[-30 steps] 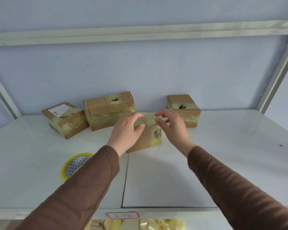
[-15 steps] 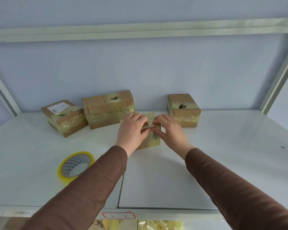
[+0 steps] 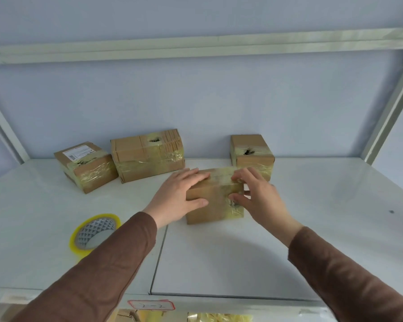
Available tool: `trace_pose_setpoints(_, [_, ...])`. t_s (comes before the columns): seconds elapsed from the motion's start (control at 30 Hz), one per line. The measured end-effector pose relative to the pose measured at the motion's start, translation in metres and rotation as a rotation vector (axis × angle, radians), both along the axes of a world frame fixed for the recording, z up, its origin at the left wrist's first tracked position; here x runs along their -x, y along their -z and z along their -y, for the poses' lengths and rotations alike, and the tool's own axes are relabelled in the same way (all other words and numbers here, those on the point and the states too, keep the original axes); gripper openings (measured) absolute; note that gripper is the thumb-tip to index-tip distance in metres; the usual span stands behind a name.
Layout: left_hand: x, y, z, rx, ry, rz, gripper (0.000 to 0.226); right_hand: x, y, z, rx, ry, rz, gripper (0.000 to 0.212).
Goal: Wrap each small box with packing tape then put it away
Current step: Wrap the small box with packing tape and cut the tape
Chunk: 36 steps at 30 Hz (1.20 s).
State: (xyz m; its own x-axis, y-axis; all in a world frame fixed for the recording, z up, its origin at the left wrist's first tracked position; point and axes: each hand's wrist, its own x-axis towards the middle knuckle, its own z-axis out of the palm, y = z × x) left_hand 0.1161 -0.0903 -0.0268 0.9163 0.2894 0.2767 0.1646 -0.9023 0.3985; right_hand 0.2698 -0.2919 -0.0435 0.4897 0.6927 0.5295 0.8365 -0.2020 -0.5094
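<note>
- On the white shelf, mid-depth: left hand grips the taped cardboard box, fingers over the top edge, thumb on the front face.
- Right hand pinches the same box at its right end, fingers curled on the top edge, thumb on the taped front.
- Box sits upright on the shelf, just in front of the right rear taped box; it looks wrapped.
- Step, by my read: putting it away.
- Next move calls for sliding it back level with the rear row, likely into the gap beside the middle taped box, then letting go.
- Labelled taped box is far left; yellow tape roll lies near the left sleeve.
</note>
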Motion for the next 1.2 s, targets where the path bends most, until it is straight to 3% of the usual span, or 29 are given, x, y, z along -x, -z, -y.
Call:
trace_pose_setpoints(0.1, [-0.004,0.004,0.014,0.03,0.08,-0.023,0.069,-0.008,0.0,0.022,0.127,-0.014,0.004,0.041])
trace_pose_setpoints(0.17, [-0.007,0.004,0.019,0.111,0.088,-0.016,0.067,-0.013,0.002,0.029,0.133,-0.036,-0.098,0.055])
trace_pose_setpoints(0.27, [-0.012,0.001,0.027,0.419,-0.025,0.162,0.064,-0.01,-0.005,0.025,-0.023,-0.032,-0.468,0.078])
trace_pose_setpoints(0.33, [-0.018,0.0,0.037,0.628,-0.096,0.259,0.06,-0.007,-0.009,0.017,-0.064,-0.029,-0.475,0.078])
trace_pose_setpoints(0.4, [-0.023,-0.002,0.044,0.489,-0.039,0.192,0.067,-0.002,-0.01,0.009,0.027,-0.09,-0.29,0.076])
trace_pose_setpoints(0.5, [-0.03,-0.003,0.047,-0.043,0.065,-0.124,0.077,-0.006,-0.011,0.01,0.325,-0.188,0.001,0.078])
trace_pose_setpoints(0.57, [-0.03,-0.003,0.041,-0.203,0.091,-0.278,0.086,-0.015,-0.013,0.014,0.464,-0.217,0.146,0.083])
trace_pose_setpoints(0.7, [-0.027,-0.002,0.035,-0.277,0.116,-0.312,0.078,-0.02,-0.015,0.009,0.495,-0.216,0.303,0.076])
trace_pose_setpoints(0.9, [-0.029,0.003,0.035,-0.265,0.093,-0.231,0.072,-0.017,-0.007,0.002,0.407,-0.179,0.264,0.069])
trace_pose_setpoints(0.97, [-0.028,0.0,0.036,-0.131,0.115,-0.183,0.076,-0.02,-0.01,0.006,0.384,-0.236,0.168,0.075])
trace_pose_setpoints(1.0, [-0.026,-0.002,0.036,0.041,0.118,-0.134,0.081,-0.022,-0.011,0.008,0.364,-0.284,0.055,0.081])
trace_pose_setpoints(1.1, [-0.009,-0.001,0.037,0.77,-0.041,0.063,0.093,-0.019,-0.013,0.02,0.148,-0.358,-0.582,0.096])
trace_pose_setpoints(1.13, [-0.006,0.003,0.037,0.911,-0.134,0.081,0.098,-0.017,-0.012,0.021,0.058,-0.305,-0.766,0.094])
trace_pose_setpoints(1.2, [-0.001,0.012,0.043,0.991,-0.267,0.0,0.1,-0.013,-0.008,0.024,0.026,-0.196,-0.947,0.094])
